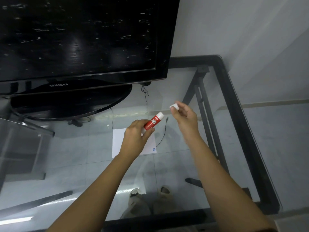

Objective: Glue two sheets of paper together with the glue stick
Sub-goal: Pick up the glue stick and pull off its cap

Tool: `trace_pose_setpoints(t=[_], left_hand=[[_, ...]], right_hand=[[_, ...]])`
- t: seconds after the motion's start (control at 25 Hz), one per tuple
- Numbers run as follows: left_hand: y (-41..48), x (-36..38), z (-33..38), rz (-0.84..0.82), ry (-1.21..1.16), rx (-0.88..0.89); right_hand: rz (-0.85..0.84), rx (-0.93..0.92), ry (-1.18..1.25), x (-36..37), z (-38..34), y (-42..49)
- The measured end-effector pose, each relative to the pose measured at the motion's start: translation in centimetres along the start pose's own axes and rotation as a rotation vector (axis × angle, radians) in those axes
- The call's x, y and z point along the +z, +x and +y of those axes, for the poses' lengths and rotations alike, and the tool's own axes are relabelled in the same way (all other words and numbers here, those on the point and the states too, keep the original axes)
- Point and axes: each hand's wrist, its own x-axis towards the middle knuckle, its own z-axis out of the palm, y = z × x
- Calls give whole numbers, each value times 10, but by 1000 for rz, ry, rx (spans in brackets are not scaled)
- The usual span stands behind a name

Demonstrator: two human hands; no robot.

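Two hands are raised above the glass table (pixel 184 164), each closed on one part of the glue stick (pixel 153 121). Its red body is gripped by the left hand (pixel 136 134), tilted with the open end aimed up and to the right, probably so the glue can be checked or wound out. The white cap (pixel 173 106) is pinched in the fingertips of the right hand (pixel 185 118), held apart from the tube. White paper (pixel 117 141) is laid flat on the glass under the left hand, near a television (pixel 80 39); whether it is one sheet or two cannot be told.
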Motion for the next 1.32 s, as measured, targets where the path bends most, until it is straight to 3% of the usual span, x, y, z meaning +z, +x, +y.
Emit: trace_pose_setpoints(t=[0.08,0.24,0.56,0.72,0.84,1.0,1.16,1.32], left_hand=[[-3,-4,-9,16,-27,-56],[-6,-13,-16,43,-66,-109],[-18,-23,-17,70,-113,-149],[-20,-37,-8,129,-231,-185],[-22,-47,10,172,-393,-187],[-26,-54,30,170,-362,-56],[-40,-60,38,115,-438,12],[-48,-62,41,-134,-1034,-276]], right_hand=[[44,-61,-172,4,16,12],[-59,-168,-540,11,47,32],[-98,-87,-568,10,61,38],[7,-170,-489,10,24,1],[-102,-147,-323,17,-15,-44],[-259,-48,-111,25,-55,-71],[-218,-58,5,26,-71,-83],[-223,-80,82,24,-75,-91]])
